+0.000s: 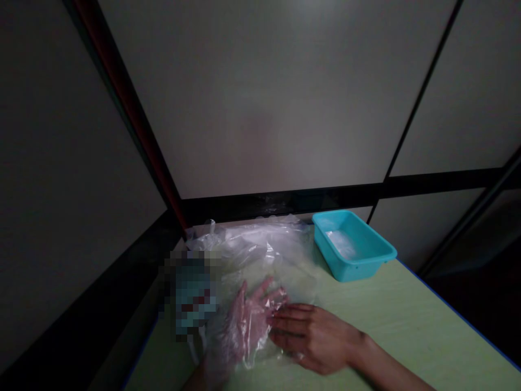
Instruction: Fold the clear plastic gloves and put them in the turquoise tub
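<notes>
A large clear plastic bag [264, 247] lies crumpled over the table in front of me. My left hand [253, 320] shows through the film with its palm up and fingers spread; whether it is inside the bag or only beneath it I cannot tell. From the right, my right hand [315, 336] rests its stretched fingers on the film beside the left palm. No grip on the bag shows in either hand.
Behind and to the right stands a turquoise plastic basin [354, 270] holding a whitish, see-through packet [341, 243]. A blurred-out object [195, 296] sits left of the bag. The pale green table [415, 326] has blue edges; panelled walls [285, 108] rise behind it.
</notes>
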The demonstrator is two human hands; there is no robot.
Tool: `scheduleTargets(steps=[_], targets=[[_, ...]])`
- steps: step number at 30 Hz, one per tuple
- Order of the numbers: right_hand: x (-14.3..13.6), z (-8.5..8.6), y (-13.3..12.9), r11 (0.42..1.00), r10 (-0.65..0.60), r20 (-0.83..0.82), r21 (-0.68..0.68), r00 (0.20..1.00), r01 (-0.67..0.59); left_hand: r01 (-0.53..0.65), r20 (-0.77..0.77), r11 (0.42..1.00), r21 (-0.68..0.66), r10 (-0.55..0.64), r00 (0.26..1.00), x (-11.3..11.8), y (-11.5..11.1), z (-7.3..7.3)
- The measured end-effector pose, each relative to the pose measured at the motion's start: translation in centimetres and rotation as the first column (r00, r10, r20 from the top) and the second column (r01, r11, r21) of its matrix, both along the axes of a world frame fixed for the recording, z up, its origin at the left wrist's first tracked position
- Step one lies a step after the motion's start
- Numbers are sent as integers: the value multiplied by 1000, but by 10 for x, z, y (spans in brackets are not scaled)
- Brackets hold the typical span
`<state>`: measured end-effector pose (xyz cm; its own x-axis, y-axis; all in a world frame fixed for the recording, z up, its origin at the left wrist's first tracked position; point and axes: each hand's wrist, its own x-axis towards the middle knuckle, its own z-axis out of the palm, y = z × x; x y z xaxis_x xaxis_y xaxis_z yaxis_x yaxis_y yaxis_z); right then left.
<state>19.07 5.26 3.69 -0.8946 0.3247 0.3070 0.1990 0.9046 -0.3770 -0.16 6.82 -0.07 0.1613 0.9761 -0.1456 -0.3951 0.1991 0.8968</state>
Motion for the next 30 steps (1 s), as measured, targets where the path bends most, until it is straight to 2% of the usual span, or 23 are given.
scheduleTargets(steps=[3, 5, 7, 9, 11, 13, 15, 20, 24, 30], targets=[[4, 9, -2, 995, 37, -36, -87, 999, -40, 250, 237, 963, -103, -220, 946, -2, 0, 0], [8, 14, 0, 990, -26, -58, -138, 998, 17, 271, 273, 956, -109, -233, 933, -2, 2, -1], [13, 11, 5, 964, -219, -63, -170, 974, 205, 284, 299, 952, -113, -240, 924, -2, 3, -2], [17, 2, 12, 868, -474, -31, -183, 880, 461, 318, 317, 940, -124, -266, 910, -2, 3, 0], [21, -12, 21, 790, -592, 31, -172, 805, 588, 362, 328, 922, -137, -302, 895, -2, 2, 3], [22, -23, 30, 781, -605, 51, -161, 795, 604, 409, 329, 902, -142, -346, 878, -2, -2, 9], [19, -29, 39, 797, -588, 40, -144, 808, 587, 458, 312, 877, -142, -399, 862, -1, -6, 15], [-5, -30, 72, 855, -511, 23, -93, 859, 511, 529, 253, 828, -183, -481, 839, 1, -11, 21], [-38, -29, 110, 867, -494, 22, -62, 869, 495, 504, 234, 836, -216, -457, 858, 2, -11, 22], [-85, -23, 158, 870, -483, 31, -100, 875, 483, 496, 279, 857, -141, -446, 850, 2, -14, 27]])
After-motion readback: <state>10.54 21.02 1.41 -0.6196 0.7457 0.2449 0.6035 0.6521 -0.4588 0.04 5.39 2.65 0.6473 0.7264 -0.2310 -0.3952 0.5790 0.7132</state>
